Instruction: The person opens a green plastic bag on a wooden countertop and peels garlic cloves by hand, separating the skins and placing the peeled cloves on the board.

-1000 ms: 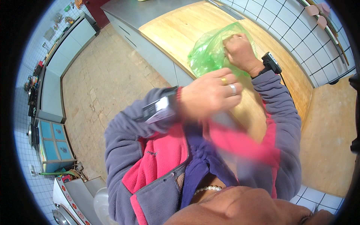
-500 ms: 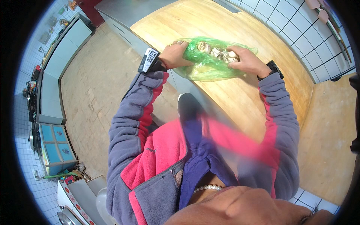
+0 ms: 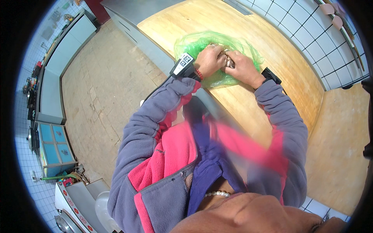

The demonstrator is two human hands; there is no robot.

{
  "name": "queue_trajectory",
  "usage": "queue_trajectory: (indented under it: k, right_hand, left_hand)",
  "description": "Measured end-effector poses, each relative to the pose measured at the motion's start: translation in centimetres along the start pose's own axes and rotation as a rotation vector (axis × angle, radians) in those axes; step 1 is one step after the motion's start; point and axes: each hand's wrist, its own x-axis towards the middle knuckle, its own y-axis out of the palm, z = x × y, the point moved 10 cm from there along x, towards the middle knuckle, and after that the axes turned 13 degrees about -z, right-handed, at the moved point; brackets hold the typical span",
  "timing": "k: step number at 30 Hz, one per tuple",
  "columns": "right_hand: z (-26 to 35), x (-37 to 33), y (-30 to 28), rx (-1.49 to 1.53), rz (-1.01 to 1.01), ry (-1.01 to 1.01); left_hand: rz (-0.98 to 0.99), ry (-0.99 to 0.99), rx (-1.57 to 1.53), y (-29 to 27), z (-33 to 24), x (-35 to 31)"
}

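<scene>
A thin green plastic bag (image 3: 190, 40) lies spread open on the wooden worktop (image 3: 248, 103). In its middle is a clump of whitish-brown mushrooms (image 3: 229, 61), mostly covered by my fingers. From the left, my left hand (image 3: 210, 61) closes over the clump with its fingers curled. My right hand (image 3: 243, 69) grips the same clump from the other side, and the fingertips of both hands nearly meet. How many pieces each hand holds is hidden.
Beyond the worktop's far right edge rises a white tiled wall (image 3: 307, 37) with hanging utensils (image 3: 342, 29). A grey counter (image 3: 130, 15) adjoins the far left end. Tiled floor (image 3: 97, 89) lies to my left, with a blue cabinet (image 3: 56, 143) beyond it.
My left hand has let go of the bag's left side and moved right onto the mushrooms. My right hand has shifted slightly left, and both hands now meet over the clump.
</scene>
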Motion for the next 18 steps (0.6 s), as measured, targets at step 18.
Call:
queue_trajectory:
  k: [18]
  right_hand:
    - [-3.6,0.3,1.3,0.753,-0.097,0.423]
  left_hand:
    - [0.127,-0.022,-0.588,0.4,0.6,-1.0]
